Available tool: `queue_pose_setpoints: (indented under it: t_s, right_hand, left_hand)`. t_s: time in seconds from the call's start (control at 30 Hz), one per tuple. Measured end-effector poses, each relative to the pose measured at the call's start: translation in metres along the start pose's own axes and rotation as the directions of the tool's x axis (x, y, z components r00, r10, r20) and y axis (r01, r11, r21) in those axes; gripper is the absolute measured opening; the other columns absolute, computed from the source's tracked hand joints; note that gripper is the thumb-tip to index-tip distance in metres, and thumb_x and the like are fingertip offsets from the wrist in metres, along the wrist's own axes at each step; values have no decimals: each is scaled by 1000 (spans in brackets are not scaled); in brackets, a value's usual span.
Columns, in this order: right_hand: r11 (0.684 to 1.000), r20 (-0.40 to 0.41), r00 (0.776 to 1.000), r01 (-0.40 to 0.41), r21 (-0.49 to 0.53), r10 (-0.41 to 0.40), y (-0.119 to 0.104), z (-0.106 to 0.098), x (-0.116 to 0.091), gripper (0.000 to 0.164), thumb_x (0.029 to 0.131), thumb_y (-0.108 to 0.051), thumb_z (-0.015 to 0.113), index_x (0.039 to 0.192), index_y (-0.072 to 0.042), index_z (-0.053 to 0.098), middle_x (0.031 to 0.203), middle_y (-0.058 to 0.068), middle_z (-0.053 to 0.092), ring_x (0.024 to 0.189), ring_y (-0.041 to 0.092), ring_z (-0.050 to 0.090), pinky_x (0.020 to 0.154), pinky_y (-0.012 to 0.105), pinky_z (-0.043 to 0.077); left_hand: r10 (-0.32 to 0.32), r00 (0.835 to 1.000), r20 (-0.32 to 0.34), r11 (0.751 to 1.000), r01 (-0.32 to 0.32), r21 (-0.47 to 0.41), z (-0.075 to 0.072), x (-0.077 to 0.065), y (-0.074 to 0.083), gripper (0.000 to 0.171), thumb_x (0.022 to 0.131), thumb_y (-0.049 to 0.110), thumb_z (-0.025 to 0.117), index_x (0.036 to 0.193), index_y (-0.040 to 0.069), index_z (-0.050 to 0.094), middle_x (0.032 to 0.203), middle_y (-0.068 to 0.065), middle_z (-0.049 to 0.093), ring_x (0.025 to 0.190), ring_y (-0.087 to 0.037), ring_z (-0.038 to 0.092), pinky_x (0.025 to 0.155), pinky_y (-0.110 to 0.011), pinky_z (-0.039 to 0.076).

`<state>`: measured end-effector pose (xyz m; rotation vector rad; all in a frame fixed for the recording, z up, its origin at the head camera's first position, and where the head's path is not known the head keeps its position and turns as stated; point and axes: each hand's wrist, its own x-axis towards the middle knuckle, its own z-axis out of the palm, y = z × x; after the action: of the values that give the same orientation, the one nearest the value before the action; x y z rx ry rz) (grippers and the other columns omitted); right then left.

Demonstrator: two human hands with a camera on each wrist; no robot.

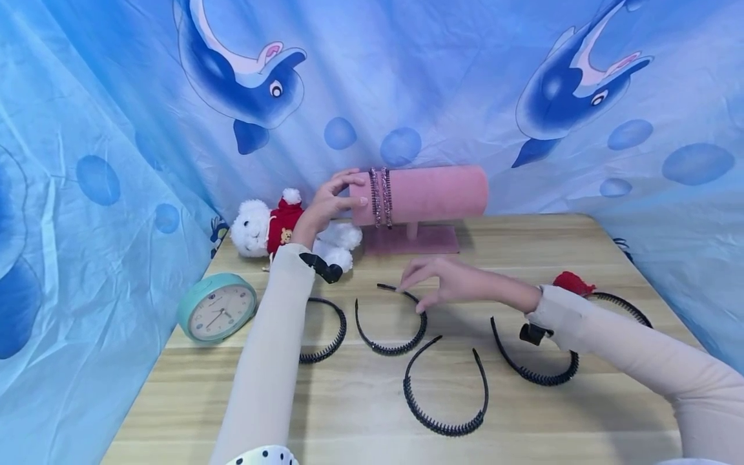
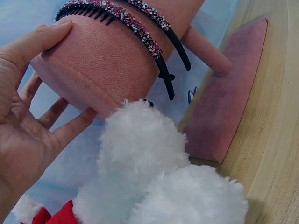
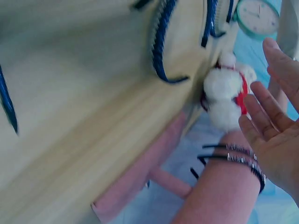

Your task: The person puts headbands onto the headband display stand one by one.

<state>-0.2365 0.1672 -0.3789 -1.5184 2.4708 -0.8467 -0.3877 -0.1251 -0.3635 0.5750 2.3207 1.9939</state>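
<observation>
At the back of the table stands a pink padded headband stand [image 1: 438, 194], its roll lying level on a post and flat base. Two headbands with pink and silver glitter [image 1: 381, 197] sit side by side near the roll's left end. My left hand [image 1: 329, 205] grips that end; in the left wrist view its thumb [image 2: 51, 39] touches the roll just beside a headband's comb teeth. My right hand [image 1: 456, 282] hovers over a black toothed headband [image 1: 395, 349], fingers loosely extended. In the right wrist view the right palm [image 3: 280, 144] shows bare, holding nothing.
More black headbands lie about: one at the front [image 1: 444, 426], one beside the left sleeve [image 1: 331, 345], one under the right forearm [image 1: 546, 378]. A headband with a red ornament [image 1: 572, 283] lies far right. At left are a white plush toy [image 1: 252, 229] and a teal clock [image 1: 217, 307].
</observation>
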Motion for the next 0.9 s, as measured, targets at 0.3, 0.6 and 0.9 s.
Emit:
queue_pose_setpoints:
  t_s: [0.3,0.6,0.9]
  right_hand:
    - [999,164,985,44,21,-47,-15,32,-16,31,78,-15,87,108,-15,80,107,-4,70,103,8,61,94,27,55]
    - [992,196,978,92,-82,-74,-12,59,-21,28,77,-24,88,104,-22,81,106,-8,69,101,4,60,91,21,54]
    - [977,215,966,175,-126,-145,-10,73,-20,29,76,-31,87,104,-25,81,101,-10,66,97,1,56,87,14,52]
  left_hand:
    - [-21,1000,12,999,21,-47,0,-1,5,35,84,3,78,112,22,71,162,8,37,153,-22,31,117,-45,45]
    - [7,1000,-10,1000,-8,-30,-1,1,0,35,83,4,79,112,20,72,157,10,43,149,-21,36,116,-44,46]
    - [8,1000,-4,999,-8,-40,1,-2,3,34,84,3,78,113,20,71,159,8,41,150,-21,35,116,-44,46]
